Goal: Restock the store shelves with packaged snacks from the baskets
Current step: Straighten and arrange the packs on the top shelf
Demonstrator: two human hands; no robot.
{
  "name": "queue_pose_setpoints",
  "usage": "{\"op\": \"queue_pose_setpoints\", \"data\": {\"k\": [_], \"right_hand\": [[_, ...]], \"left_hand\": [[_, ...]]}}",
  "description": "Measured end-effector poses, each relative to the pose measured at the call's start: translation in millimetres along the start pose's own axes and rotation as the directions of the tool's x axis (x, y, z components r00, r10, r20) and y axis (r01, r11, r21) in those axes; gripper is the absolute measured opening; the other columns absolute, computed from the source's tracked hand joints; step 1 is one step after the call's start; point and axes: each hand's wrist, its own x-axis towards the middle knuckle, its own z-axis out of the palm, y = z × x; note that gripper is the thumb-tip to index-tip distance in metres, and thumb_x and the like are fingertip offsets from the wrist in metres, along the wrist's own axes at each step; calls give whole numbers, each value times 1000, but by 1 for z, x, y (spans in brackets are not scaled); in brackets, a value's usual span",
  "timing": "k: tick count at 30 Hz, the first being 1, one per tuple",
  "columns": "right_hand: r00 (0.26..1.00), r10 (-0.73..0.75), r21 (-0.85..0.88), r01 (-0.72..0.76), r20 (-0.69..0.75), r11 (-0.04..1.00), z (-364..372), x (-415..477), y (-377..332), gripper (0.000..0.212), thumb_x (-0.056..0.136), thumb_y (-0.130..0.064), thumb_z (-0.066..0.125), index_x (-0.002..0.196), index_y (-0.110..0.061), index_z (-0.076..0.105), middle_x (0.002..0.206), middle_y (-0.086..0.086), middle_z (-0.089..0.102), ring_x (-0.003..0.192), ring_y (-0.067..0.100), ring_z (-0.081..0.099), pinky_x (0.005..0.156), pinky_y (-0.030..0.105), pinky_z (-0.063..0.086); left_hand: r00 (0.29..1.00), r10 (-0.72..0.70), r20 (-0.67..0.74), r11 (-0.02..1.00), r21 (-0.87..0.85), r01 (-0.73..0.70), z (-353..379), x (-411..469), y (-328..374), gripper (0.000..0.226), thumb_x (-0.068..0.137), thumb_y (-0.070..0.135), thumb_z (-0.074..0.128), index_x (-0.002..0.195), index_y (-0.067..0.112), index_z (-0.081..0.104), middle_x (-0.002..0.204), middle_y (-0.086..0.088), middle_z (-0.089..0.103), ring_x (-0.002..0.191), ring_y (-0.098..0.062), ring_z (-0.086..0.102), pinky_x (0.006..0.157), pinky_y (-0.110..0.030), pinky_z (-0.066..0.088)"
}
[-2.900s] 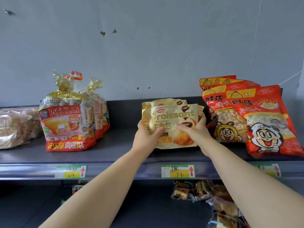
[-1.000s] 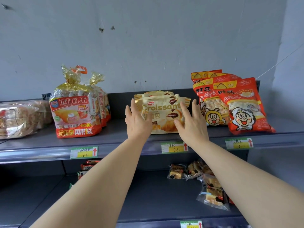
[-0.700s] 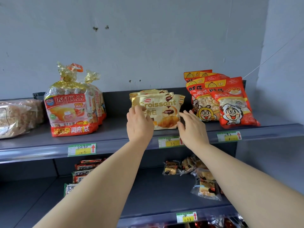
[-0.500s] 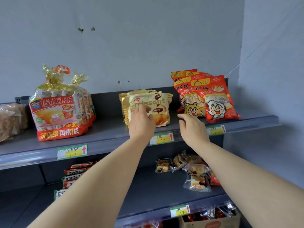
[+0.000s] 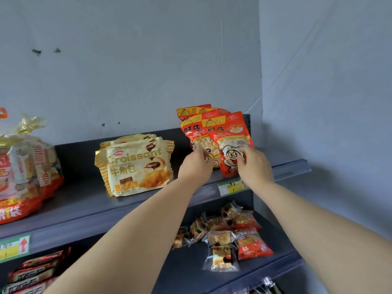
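Several red snack bags (image 5: 230,132) with a cartoon face lean upright at the right end of the top shelf (image 5: 84,217). My right hand (image 5: 255,166) grips the lower right part of the front red bag. My left hand (image 5: 196,165) has curled fingers on the lower edge of the red bag behind it. To the left, a stack of cream and gold croissant packs (image 5: 135,166) stands against the shelf's back, untouched. No basket is in view.
Large bread bags (image 5: 21,170) stand at the shelf's left end. Small wrapped cakes (image 5: 224,236) lie on the lower shelf, with red-wrapped bars (image 5: 34,270) at its left. Price tags (image 5: 231,186) line the shelf edge. A wall (image 5: 328,124) closes the right side.
Both hands let go of the croissant packs and moved right onto the red snack bags. My view swung to the right.
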Motion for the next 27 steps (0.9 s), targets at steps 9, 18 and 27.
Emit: {"op": "queue_pose_setpoints", "data": {"k": [9, 18, 27], "right_hand": [[971, 143, 84, -161, 192, 983, 8, 70, 64, 58, 98, -46, 45, 143, -9, 37, 143, 11, 46, 130, 30, 45, 100, 40, 41], [935, 147, 293, -246, 322, 924, 26, 87, 75, 89, 83, -63, 59, 151, -16, 24, 145, 2, 47, 129, 26, 49, 99, 40, 45], [948, 51, 455, -197, 314, 868, 45, 84, 45, 66, 83, -50, 67, 129, -23, 29, 115, -6, 55, 94, 14, 56, 76, 32, 48]], "left_hand": [[968, -226, 112, 962, -130, 240, 61, 63, 36, 39, 96, 48, 51, 110, 11, 54, 82, 1, 62, 72, -15, 60, 65, -32, 50], [959, -279, -44, 926, -278, 256, 94, 64, 42, 51, 89, 56, 59, 120, 17, 49, 90, 6, 60, 78, -11, 60, 72, -36, 58], [929, -231, -288, 973, -66, 222, 72, 74, 10, 56, 75, 59, 66, 119, 28, 50, 145, -4, 39, 135, -29, 33, 107, -53, 34]]}}
